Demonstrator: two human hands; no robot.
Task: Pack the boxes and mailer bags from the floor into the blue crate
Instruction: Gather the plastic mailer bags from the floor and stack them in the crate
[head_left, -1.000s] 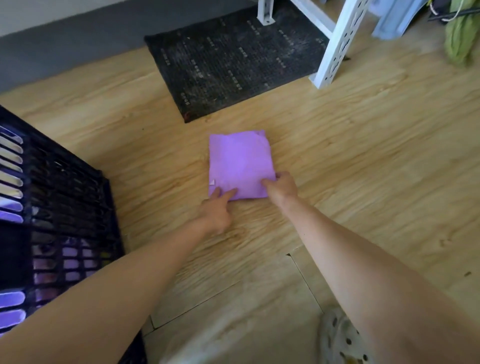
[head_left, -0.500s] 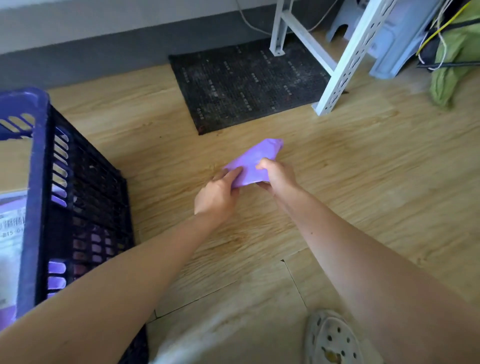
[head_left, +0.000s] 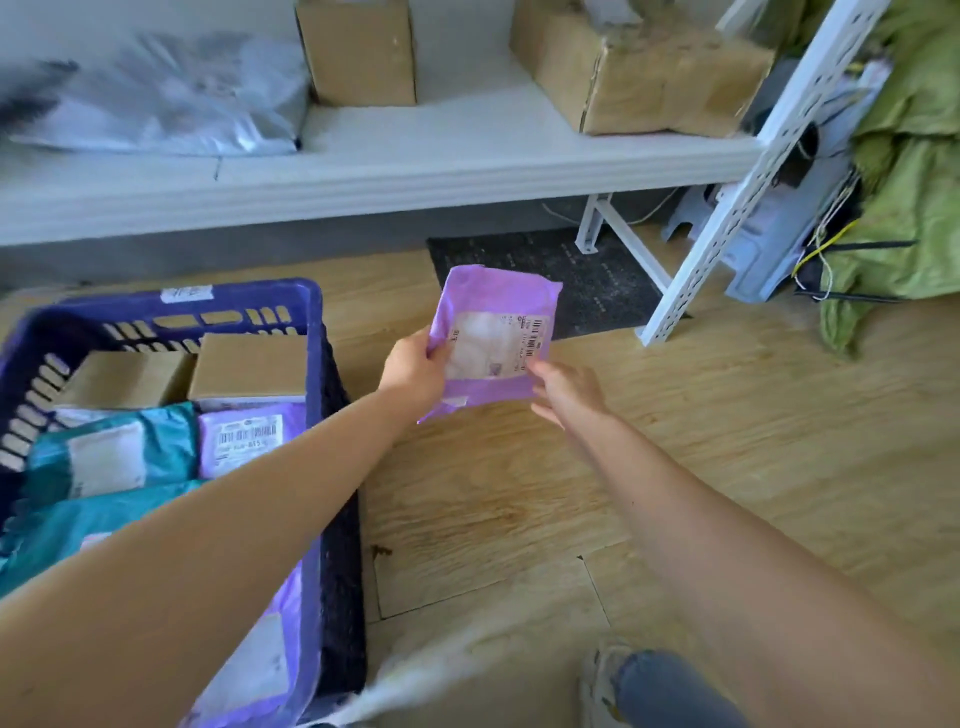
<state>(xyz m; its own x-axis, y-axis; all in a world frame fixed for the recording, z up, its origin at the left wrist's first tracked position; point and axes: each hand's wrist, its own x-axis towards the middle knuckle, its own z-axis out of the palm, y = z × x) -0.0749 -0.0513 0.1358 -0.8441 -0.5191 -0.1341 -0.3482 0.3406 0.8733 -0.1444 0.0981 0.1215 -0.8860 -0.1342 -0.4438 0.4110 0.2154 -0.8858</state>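
A purple mailer bag (head_left: 493, 332) with a white label is lifted off the floor, label side facing me, just right of the blue crate (head_left: 311, 364). My left hand (head_left: 413, 369) grips its left edge. My right hand (head_left: 569, 389) is at its lower right corner with fingers loosely spread; only the fingertips are near the bag. Inside the crate lie two cardboard boxes (head_left: 249, 364), a purple mailer (head_left: 249, 439) and teal mailers (head_left: 109, 457).
A white shelf (head_left: 389, 171) above carries cardboard boxes (head_left: 639, 78) and a grey bag (head_left: 171, 98). A shelf leg (head_left: 727, 218) and a black mat (head_left: 587, 275) stand behind the bag. Green fabric (head_left: 904, 208) lies at the right. My shoe (head_left: 602, 686) is at the bottom.
The purple mailer went from flat on the floor to lifted and turned label side up. My right hand has loosened its hold. The view rose, bringing crate and shelf into sight.
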